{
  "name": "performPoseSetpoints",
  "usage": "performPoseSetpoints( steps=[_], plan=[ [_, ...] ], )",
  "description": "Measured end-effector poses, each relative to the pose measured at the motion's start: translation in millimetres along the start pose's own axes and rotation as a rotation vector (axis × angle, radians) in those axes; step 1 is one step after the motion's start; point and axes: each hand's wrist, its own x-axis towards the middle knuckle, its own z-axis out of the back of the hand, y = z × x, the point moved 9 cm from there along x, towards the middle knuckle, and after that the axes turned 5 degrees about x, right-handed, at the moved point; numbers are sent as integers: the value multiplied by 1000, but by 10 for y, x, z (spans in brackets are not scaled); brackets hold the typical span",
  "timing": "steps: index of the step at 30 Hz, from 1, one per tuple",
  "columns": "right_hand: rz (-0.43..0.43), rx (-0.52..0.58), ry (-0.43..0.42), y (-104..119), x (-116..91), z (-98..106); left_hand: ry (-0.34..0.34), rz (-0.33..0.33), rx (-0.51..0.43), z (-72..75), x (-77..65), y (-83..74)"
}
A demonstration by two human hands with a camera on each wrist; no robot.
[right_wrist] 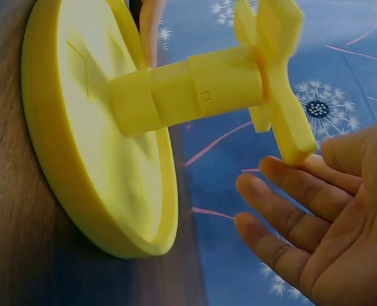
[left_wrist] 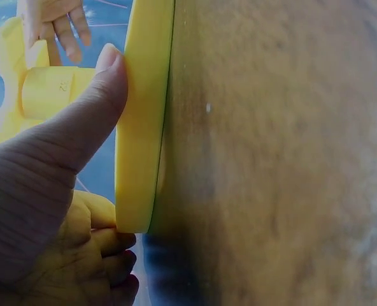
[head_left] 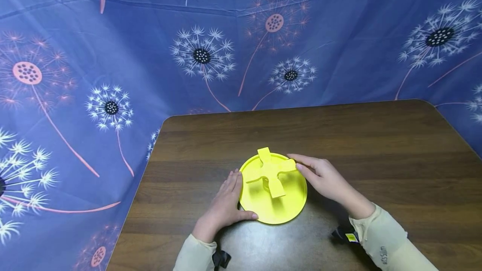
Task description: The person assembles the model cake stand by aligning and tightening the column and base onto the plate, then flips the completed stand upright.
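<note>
A yellow round base (head_left: 263, 211) with a raised rim lies on the table. From its middle rises a stepped yellow post (right_wrist: 207, 89) with small raised marks, which looks upright in the wrist views. On top sits a yellow four-armed cross piece (head_left: 268, 171). My left hand (head_left: 223, 205) holds the base by its left side, thumb at the near rim and fingers round the left edge. With thumb and forefinger, my right hand (head_left: 328, 179) pinches the tip of the cross's right arm; its other fingers (right_wrist: 284, 213) spread loosely below in the right wrist view.
The brown wood-grain table (head_left: 376, 149) extends on both sides of the base. Behind and to the left hangs a blue cloth (head_left: 150, 45) printed with dandelions. Dark wrist straps show near both sleeves.
</note>
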Motion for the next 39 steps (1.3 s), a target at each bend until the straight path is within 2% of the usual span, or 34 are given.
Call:
performPoseSetpoints(
  steps=[4,8,16,22,29,34,39],
  plan=[
    [-53,58,49,-9,-83,-1,-2,-1,-3,13,3,3],
    [-74,103,48,-17,-135,-8,1,-1,8,11,9,12],
    [32,132,20,112,-171,-103,-11,-14,24,11,17,4],
    [101,9,-15,254,-180,-193,-3,-2,16,8,16,2],
    [126,-120,-15,357,-187,-262,10,22,-15,-9,10,13],
    [127,-116,-34,364,-193,-179,18,27,-29,-13,-1,7],
    [125,-97,-182,320,-168,90,19,27,-29,-4,0,0]
  ],
)
